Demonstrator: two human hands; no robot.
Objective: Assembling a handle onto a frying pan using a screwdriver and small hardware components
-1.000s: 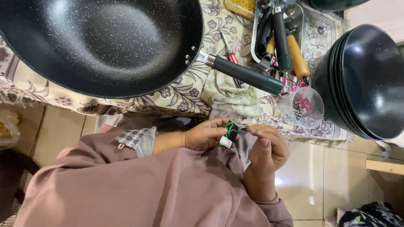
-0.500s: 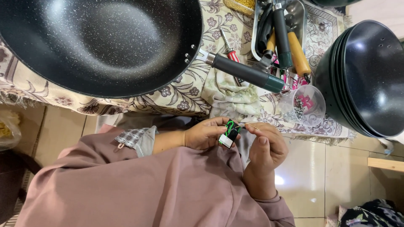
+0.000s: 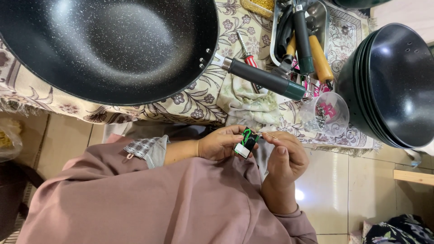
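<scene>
Seen from above, a person in a mauve robe (image 3: 135, 203) holds both hands close together over the lap. The left hand (image 3: 221, 143) grips a small black part with a green loop and a white end, the tag (image 3: 246, 141), its fingers curled snugly around it. The right hand (image 3: 285, 156) meets it from the other side, thumb and forefinger pinched narrow on a thin pale pin (image 3: 270, 135) whose tip touches the tag's top. The right wrist is bent back toward the body, knuckles up, thumbnail showing; the left forearm comes in level from the left, with a checked cuff (image 3: 141, 147) peeking from the sleeve. To do this fine work well, it looks wise to brace the two hands against each other, hold the tag steady and let only the right fingertips move, feeding the pin straight and not at an angle. Just beyond the hands hangs the edge of a flowered cloth (image 3: 194, 101). On it lie a folded rag (image 3: 246, 99), a clear cup (image 3: 327, 113) of small bits, and a big black wok (image 3: 104, 45) with a dark handle (image 3: 262, 77). Farther off stand a metal tray (image 3: 318, 18) of tools and, at right, a stack of black pans (image 3: 393, 86).
</scene>
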